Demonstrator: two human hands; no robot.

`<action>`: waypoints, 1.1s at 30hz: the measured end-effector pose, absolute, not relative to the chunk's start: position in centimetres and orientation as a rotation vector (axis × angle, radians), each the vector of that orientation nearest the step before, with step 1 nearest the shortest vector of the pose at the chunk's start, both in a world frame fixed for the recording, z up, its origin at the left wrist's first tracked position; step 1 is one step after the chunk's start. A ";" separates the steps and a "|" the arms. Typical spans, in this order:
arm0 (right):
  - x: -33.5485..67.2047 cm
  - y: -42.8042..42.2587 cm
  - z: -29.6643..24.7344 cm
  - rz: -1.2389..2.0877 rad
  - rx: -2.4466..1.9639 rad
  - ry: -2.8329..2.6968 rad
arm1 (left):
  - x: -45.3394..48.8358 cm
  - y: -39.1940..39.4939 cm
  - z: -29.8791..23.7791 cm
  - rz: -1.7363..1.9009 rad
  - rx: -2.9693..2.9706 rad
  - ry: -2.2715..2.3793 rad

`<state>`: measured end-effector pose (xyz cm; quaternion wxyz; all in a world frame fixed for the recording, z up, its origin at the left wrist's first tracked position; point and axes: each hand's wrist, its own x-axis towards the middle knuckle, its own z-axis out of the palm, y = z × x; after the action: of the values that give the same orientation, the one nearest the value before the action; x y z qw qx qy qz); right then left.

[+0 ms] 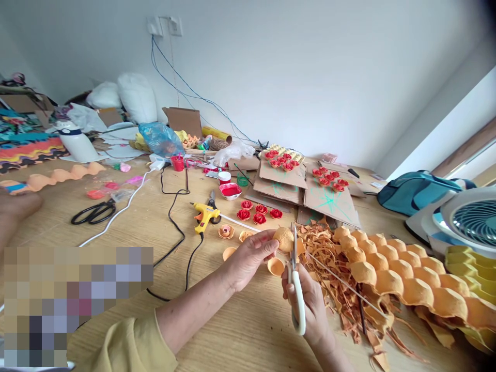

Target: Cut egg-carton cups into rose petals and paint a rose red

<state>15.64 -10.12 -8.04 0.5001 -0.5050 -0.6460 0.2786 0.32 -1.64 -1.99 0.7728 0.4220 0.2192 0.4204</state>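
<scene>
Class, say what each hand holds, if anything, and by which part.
The left hand pinches an orange carton cup by its side; the right hand grips the scissors by their white handles.

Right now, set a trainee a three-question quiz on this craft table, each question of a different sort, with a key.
1. Multiple choice: what does the right hand hold? A, a paintbrush; B, white-handled scissors; C, a knife.
2. True or false: the left hand pinches an orange carton cup beside the blades.
3. Fill in: the black scissors lie to the person's ____ of the yellow glue gun.
Key: 1 B; 2 true; 3 left.
</scene>
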 end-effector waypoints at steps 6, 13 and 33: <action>15.6 -10.4 -7.7 0.661 -1.243 -1.583 | 0.0 -1.1 -1.9 0.923 0.984 0.456; 15.6 -10.2 -7.6 0.662 -1.235 -1.587 | -0.3 -0.8 -1.7 0.911 1.064 0.417; 15.9 -10.3 -7.2 0.584 -1.264 -1.622 | -1.2 -0.2 -0.7 0.839 1.249 0.406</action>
<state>15.88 -10.34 -7.20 0.4810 -0.5183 -0.6653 0.2394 -1.15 -0.19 -0.72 0.7114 0.5633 0.1832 0.3783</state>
